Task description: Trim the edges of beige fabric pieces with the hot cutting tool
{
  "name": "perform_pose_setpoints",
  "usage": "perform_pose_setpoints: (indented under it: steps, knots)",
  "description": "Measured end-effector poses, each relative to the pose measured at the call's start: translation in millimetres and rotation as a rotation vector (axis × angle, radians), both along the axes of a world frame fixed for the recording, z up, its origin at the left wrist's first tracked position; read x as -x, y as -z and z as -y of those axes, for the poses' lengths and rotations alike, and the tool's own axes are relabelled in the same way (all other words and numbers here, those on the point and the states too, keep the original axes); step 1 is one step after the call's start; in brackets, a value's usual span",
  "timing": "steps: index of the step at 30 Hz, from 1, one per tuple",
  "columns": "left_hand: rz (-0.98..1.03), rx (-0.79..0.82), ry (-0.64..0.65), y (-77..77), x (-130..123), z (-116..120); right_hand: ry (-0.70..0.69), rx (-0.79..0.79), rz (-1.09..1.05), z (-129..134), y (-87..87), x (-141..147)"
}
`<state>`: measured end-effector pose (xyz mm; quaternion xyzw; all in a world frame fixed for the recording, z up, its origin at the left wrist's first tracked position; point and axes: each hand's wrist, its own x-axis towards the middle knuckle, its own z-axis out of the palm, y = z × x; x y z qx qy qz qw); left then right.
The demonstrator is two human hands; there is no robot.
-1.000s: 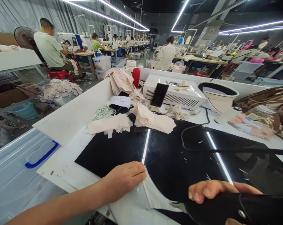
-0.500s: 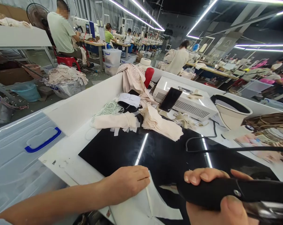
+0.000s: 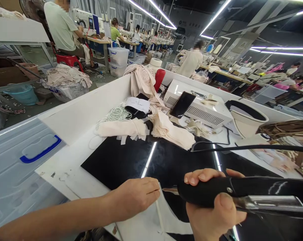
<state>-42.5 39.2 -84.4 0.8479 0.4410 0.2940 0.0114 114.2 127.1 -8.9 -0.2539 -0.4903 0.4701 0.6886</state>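
- Left hand (image 3: 135,197): bringing its fingers together and pinching the far end of the pale piece (image 3: 173,217); its forearm is extending from the near left.
- Right hand (image 3: 211,216): clamping its fingers and thumb around the black handheld tool (image 3: 204,191), whose metal tip (image 3: 170,190) is pointing left, near the left fingertips; whether the tip is touching the pale piece, one cannot tell.
- Pale piece: lying at the near edge, partly over the glossy black sheet (image 3: 111,160), between the two hands.
- Black cable (image 3: 254,147): running from the right, above the tool.
- Far side of the sheet: two cream cloth bundles are resting, the left one (image 3: 118,128) lying flat, the right one (image 3: 170,130) fanning in layers.
- Beyond them: a phone (image 3: 183,104) is leaning against a white vented box (image 3: 201,103); a red cone (image 3: 159,80) is standing to the box's left, an open cream container (image 3: 246,118) to its right.
- Far left: a person (image 3: 62,30) in a pale shirt is sitting at a sewing machine (image 3: 87,21).
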Motion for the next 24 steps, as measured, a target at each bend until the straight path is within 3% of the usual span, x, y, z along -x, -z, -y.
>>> perform_pose_setpoints:
  steps: [15,24]
  knots:
    - [0.000,0.022,0.004,1.2,0,1,0.018,-0.024,0.006,4,-1.6,6]
    - [0.018,0.058,0.021,1.1,2,2,0.011,-0.015,-0.002,11,-4.1,-6]
